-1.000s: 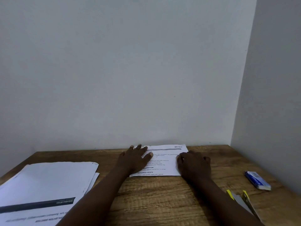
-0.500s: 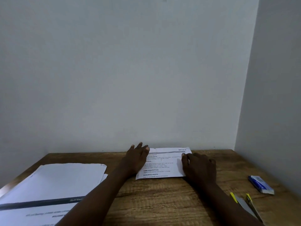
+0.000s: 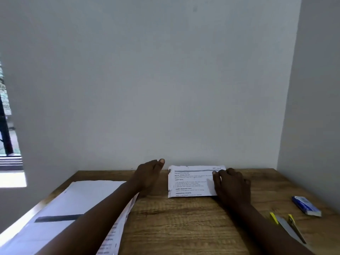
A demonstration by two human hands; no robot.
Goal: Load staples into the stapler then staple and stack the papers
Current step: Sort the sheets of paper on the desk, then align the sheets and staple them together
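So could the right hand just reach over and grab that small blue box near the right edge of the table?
Probably yes. The right hand rests on the folded printed sheet, holding nothing, and only bare wooden table lies between it and the small blue and white box. Nothing stands in the way.

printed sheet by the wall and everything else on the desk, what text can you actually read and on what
Printed sheet:
"TASK GOAL"
"TASK DESCRIPTION"
"REQUIRED PROPS"
"INITIAL SCENE SETUP", faint, less certain
Corner word by the right hand: blurred, perhaps "SECTION"
Body lines: too small to read
Paper pile: upside-down print, too blurred
Blue box: label unreadable
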